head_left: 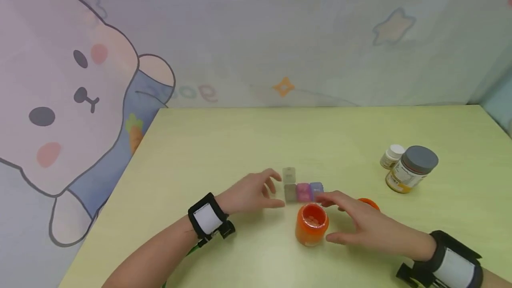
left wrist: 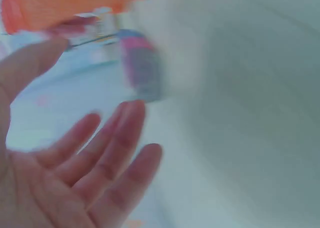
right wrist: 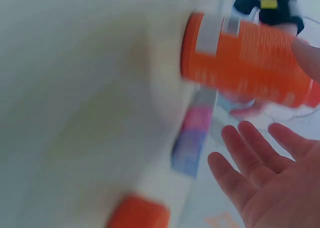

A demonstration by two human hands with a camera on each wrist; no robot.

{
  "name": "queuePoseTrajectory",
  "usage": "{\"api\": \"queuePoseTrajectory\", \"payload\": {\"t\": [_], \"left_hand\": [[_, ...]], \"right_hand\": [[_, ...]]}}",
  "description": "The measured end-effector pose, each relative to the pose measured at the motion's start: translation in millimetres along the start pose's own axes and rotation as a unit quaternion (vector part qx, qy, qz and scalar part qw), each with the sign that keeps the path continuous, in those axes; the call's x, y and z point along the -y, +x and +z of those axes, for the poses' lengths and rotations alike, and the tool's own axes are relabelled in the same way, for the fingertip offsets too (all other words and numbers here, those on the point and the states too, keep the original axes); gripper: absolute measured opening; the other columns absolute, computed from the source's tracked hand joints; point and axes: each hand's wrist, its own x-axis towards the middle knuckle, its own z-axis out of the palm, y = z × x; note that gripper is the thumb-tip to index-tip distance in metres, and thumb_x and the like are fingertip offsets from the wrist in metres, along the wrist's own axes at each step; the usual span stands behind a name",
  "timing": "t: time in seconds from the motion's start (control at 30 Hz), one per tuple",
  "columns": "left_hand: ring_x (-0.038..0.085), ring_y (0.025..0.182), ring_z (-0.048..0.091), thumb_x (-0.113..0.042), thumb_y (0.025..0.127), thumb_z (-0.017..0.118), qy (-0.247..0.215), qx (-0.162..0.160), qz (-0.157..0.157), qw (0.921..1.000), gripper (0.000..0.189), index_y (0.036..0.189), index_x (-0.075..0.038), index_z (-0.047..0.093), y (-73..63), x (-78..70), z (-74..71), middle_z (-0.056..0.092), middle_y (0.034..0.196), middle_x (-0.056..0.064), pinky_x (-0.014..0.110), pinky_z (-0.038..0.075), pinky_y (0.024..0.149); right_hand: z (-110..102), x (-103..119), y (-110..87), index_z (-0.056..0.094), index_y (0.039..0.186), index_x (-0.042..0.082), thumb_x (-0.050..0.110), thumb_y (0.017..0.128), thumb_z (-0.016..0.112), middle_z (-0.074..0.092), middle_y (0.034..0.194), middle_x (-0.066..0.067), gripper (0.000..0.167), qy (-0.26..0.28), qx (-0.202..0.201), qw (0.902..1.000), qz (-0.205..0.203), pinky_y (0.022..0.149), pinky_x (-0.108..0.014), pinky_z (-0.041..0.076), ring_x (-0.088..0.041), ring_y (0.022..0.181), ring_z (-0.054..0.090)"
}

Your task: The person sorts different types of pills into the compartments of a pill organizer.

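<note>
An orange bottle (head_left: 309, 234) stands upright and uncapped in the head view, with some small contents visible through its mouth. Just behind it lie small joined boxes (head_left: 303, 193) in clear, grey, pink and blue, in an L shape. My left hand (head_left: 252, 194) hovers left of these boxes, its fingers spread and loosely bent around nothing. To the right of the bottle is my right hand (head_left: 358, 223), thumb and fingers apart; the right wrist view shows a gap between its fingers and the bottle (right wrist: 245, 57). An orange cap (head_left: 370, 202) is partly hidden behind this hand.
Farther right on the yellow table (head_left: 224, 137) stand a jar with a grey lid (head_left: 412, 169) and a small white-capped bottle (head_left: 392, 157). A printed curtain (head_left: 248, 34) hangs along the back. Both wrist views are blurred.
</note>
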Motion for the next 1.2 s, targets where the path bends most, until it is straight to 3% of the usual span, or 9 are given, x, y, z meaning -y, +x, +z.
{"api": "queuePoseTrajectory", "payload": {"t": [0.13, 0.3, 0.4, 0.53, 0.67, 0.73, 0.8, 0.97, 1.2], "left_hand": [[0.013, 0.070, 0.059, -0.030, 0.082, 0.079, -0.019, 0.011, -0.026, 0.9994, 0.065, 0.133, -0.008, 0.045, 19.0, 11.9, 5.6, 0.063, 0.085, -0.002, 0.025, 0.049, 0.065], [0.013, 0.065, 0.058, -0.026, 0.078, 0.083, -0.034, 0.012, -0.036, 0.9987, 0.067, 0.131, -0.005, 0.048, 35.2, 14.0, 15.8, 0.061, 0.077, -0.002, 0.024, 0.048, 0.060], [0.013, 0.065, 0.057, -0.023, 0.075, 0.085, -0.040, 0.011, -0.044, 0.9982, 0.061, 0.124, -0.005, 0.053, 39.0, 12.4, 18.5, 0.061, 0.076, -0.001, 0.024, 0.047, 0.059], [0.013, 0.066, 0.056, -0.021, 0.074, 0.085, -0.036, 0.002, -0.042, 0.9985, 0.053, 0.116, -0.005, 0.057, 43.3, 12.0, 20.2, 0.061, 0.077, -0.001, 0.024, 0.047, 0.059], [0.011, 0.067, 0.055, -0.021, 0.074, 0.085, -0.034, -0.005, -0.036, 0.9988, 0.049, 0.113, -0.005, 0.059, 48.1, 12.0, 21.8, 0.061, 0.078, -0.002, 0.023, 0.046, 0.060], [0.011, 0.066, 0.055, -0.021, 0.075, 0.084, -0.031, -0.008, -0.033, 0.9990, 0.048, 0.112, -0.004, 0.059, 50.0, 11.3, 22.2, 0.061, 0.077, -0.002, 0.022, 0.046, 0.060], [0.011, 0.066, 0.055, -0.020, 0.075, 0.084, -0.028, -0.011, -0.028, 0.9991, 0.047, 0.111, -0.003, 0.059, 51.5, 10.2, 22.2, 0.061, 0.076, -0.002, 0.022, 0.046, 0.061], [0.011, 0.066, 0.054, -0.020, 0.075, 0.083, -0.021, -0.015, -0.028, 0.9993, 0.044, 0.108, -0.003, 0.059, 52.5, 9.4, 22.7, 0.060, 0.075, -0.002, 0.022, 0.045, 0.060], [0.011, 0.064, 0.053, -0.020, 0.076, 0.083, -0.021, -0.013, -0.041, 0.9988, 0.045, 0.109, -0.003, 0.059, 50.7, 6.9, 22.7, 0.059, 0.074, -0.002, 0.022, 0.043, 0.058]], "right_hand": [[12.9, 0.2, 12.4, 0.038, 0.145, 0.013, 0.042, 0.083, 0.075, 0.049, 0.140, -0.001, 0.078, 0.093, 0.016, 0.9956, -0.005, 0.097, -0.036, 0.045, -0.015, 0.123, 0.049], [25.0, -2.3, 19.5, 0.044, 0.138, 0.009, 0.030, 0.082, 0.079, 0.056, 0.130, 0.000, 0.070, 0.173, 0.017, 0.9847, -0.012, 0.099, -0.028, 0.042, -0.014, 0.120, 0.051], [28.0, -2.9, 21.0, 0.047, 0.135, 0.008, 0.026, 0.084, 0.077, 0.059, 0.127, 0.001, 0.062, 0.183, 0.015, 0.9828, -0.021, 0.098, -0.028, 0.043, -0.014, 0.117, 0.054], [20.6, -1.1, 21.2, 0.045, 0.137, 0.012, 0.024, 0.089, 0.072, 0.057, 0.130, 0.001, 0.057, 0.157, 0.005, 0.9875, -0.005, 0.098, -0.031, 0.043, -0.014, 0.118, 0.053], [0.7, 1.3, 27.6, 0.039, 0.140, 0.014, 0.021, 0.093, 0.067, 0.055, 0.132, 0.000, 0.055, 0.088, -0.021, 0.9958, -0.013, 0.097, -0.036, 0.045, -0.015, 0.118, 0.053], [-11.8, 2.2, 33.8, 0.037, 0.140, 0.014, 0.023, 0.093, 0.068, 0.056, 0.130, 0.001, 0.057, 0.020, -0.037, 0.9986, -0.033, 0.094, -0.037, 0.048, -0.015, 0.113, 0.056], [-24.1, 2.1, 40.8, 0.037, 0.139, 0.014, 0.028, 0.092, 0.069, 0.056, 0.125, 0.003, 0.059, -0.064, -0.049, 0.9950, -0.058, 0.090, -0.037, 0.050, -0.012, 0.107, 0.057], [-42.6, -4.3, 58.9, 0.044, 0.138, 0.011, 0.035, 0.087, 0.073, 0.056, 0.108, 0.004, 0.063, -0.249, -0.029, 0.9616, -0.111, 0.080, -0.034, 0.052, -0.011, 0.092, 0.054], [-34.5, -13.0, 76.5, 0.053, 0.129, 0.006, 0.041, 0.085, 0.073, 0.060, 0.104, -0.007, 0.060, -0.394, 0.036, 0.9053, -0.153, 0.079, -0.040, 0.051, -0.025, 0.089, 0.058]]}}
